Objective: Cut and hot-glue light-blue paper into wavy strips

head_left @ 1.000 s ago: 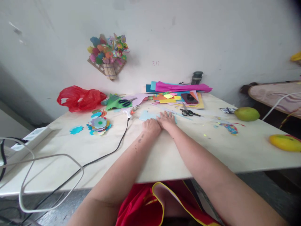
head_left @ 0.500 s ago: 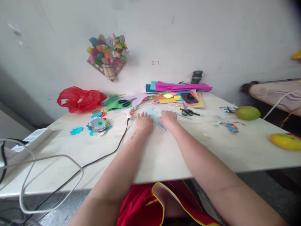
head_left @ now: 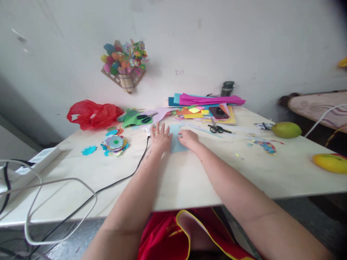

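Observation:
A light blue sheet of paper (head_left: 177,142) lies on the table between my hands. My left hand (head_left: 161,139) rests at the sheet's left edge with its fingers spread. On the right side of the sheet, my right hand (head_left: 189,138) has its fingers curled together; whether they pinch the paper is too small to tell. Beside my left hand sits a white tool, partly hidden, with a black cord (head_left: 135,169). Black-handled scissors (head_left: 217,128) lie to the right, beyond my right hand.
At the left are layered paper flowers (head_left: 115,141), a red plastic bag (head_left: 93,113) and a power strip (head_left: 36,162). Coloured sheets and a phone (head_left: 218,112) lie at the back. A green mango (head_left: 286,130) and a yellow one (head_left: 329,163) are at the right.
The blue paper now lies flatter and extends nearer to me. My left hand has shifted left and its fingers have spread. My right hand has moved slightly left.

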`<state>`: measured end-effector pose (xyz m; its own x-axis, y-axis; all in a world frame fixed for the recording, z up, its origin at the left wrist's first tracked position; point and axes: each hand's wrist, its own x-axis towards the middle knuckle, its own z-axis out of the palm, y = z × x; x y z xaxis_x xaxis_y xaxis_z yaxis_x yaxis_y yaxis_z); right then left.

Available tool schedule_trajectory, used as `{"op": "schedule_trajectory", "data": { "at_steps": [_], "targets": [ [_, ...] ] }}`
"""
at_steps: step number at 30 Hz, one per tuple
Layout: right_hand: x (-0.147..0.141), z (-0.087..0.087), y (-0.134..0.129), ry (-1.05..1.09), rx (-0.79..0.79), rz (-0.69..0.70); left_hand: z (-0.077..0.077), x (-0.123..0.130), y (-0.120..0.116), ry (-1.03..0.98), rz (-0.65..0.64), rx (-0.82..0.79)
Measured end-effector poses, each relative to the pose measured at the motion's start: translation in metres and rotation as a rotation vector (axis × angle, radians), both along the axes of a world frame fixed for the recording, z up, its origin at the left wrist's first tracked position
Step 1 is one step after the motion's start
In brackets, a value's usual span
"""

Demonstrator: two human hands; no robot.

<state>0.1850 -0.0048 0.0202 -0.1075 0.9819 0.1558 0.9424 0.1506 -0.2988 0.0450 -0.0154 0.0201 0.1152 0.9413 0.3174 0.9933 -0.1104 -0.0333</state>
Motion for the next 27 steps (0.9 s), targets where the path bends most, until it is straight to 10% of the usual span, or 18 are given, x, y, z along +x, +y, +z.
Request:
{"op": "schedule_trajectory", "data": {
  "at_steps": [11, 27],
  "targets": [
    [-0.012, -0.017, 0.001, -0.129, 0.162, 0.289, 0.006, -0.044, 0.009, -0.519, 0.534, 0.059],
    [-0.02, -0.012, -0.004, -0.032, 0.287, 0.262, 0.004, -0.04, 0.02, -0.601, 0.637, -0.005]
  ]
}}
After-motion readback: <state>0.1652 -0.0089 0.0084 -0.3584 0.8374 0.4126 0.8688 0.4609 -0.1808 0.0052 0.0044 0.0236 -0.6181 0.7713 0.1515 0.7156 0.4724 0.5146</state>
